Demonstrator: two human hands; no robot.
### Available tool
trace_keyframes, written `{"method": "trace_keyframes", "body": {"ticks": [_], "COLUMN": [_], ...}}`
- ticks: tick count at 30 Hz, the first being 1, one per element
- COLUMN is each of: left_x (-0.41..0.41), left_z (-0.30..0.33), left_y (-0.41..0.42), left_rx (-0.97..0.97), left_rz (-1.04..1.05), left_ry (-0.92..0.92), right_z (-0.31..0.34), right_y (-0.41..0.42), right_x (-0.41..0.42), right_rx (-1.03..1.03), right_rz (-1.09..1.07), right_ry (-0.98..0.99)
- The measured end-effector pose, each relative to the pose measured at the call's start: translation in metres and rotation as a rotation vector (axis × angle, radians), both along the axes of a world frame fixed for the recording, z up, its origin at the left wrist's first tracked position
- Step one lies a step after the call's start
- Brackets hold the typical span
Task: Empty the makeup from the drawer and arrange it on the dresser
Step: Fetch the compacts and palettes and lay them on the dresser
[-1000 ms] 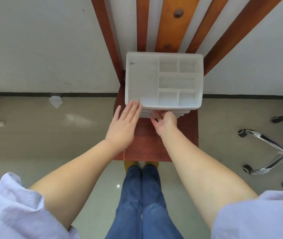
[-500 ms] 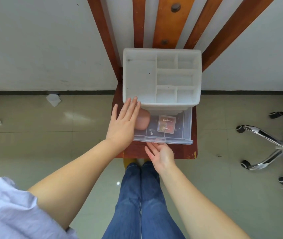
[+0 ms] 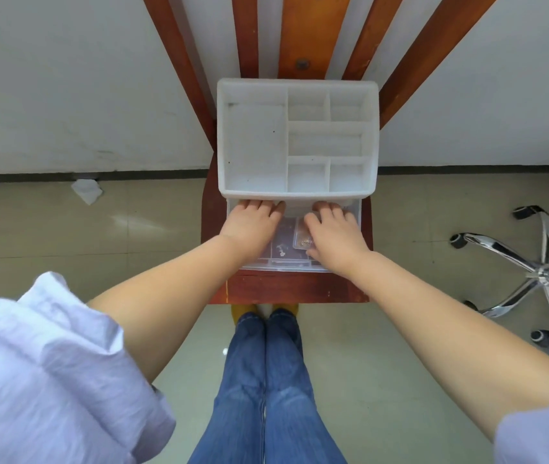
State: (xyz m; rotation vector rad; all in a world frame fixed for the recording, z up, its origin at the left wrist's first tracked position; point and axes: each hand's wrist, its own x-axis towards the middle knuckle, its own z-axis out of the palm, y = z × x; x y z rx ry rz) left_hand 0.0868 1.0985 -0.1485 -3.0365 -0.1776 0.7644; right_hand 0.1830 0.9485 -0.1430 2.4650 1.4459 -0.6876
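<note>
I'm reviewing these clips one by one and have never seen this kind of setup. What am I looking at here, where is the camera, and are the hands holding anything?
There is no machine: a person wears a camera on the head, looking down at their own arms. A white plastic organizer with open compartments on top sits on a reddish wooden chair seat. Its clear drawer is pulled out. Both hands reach inside it: the left hand lies near the left end, the right hand over a small pinkish compact. The fingertips are hidden under the organizer, so I cannot tell whether either hand grips anything.
</note>
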Motion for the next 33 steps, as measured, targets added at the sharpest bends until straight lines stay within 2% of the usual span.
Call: {"method": "trace_keyframes", "body": {"ticks": [2, 4, 7, 10, 13, 16, 21, 29, 33], "left_x": [-0.001, -0.006, -0.020, -0.037, -0.059, -0.070, -0.059, -0.017, -0.008], "left_z": [0.001, 0.003, 0.015, 0.037, 0.056, 0.061, 0.054, 0.046, 0.054], "left_y": [0.002, 0.005, 0.007, 0.002, -0.005, -0.017, -0.026, 0.001, 0.020], "left_rx": [-0.031, -0.132, -0.350, -0.612, -0.765, -0.858, -0.843, -0.630, -0.566], "left_rz": [-0.001, -0.011, 0.067, 0.321, 0.431, 0.455, 0.455, 0.464, 0.466], "left_ry": [-0.035, -0.057, -0.085, -0.112, 0.082, 0.283, 0.420, 0.189, 0.125], "right_z": [-0.004, -0.002, 0.015, 0.042, 0.056, 0.049, 0.033, 0.034, 0.044], "right_y": [-0.001, -0.002, -0.008, -0.023, -0.042, -0.058, -0.057, -0.016, 0.000], "right_x": [0.000, 0.000, 0.001, -0.005, -0.023, -0.043, -0.032, 0.018, 0.017], "right_rx": [0.059, 0.111, 0.230, 0.294, 0.069, -0.197, -0.128, 0.012, 0.021], "right_rz": [0.044, -0.006, -0.208, -0.395, -0.390, -0.344, -0.472, -0.516, -0.500], "right_ry": [-0.039, -0.001, 0.216, 0.519, 0.751, 0.805, 0.687, 0.559, 0.523]}}
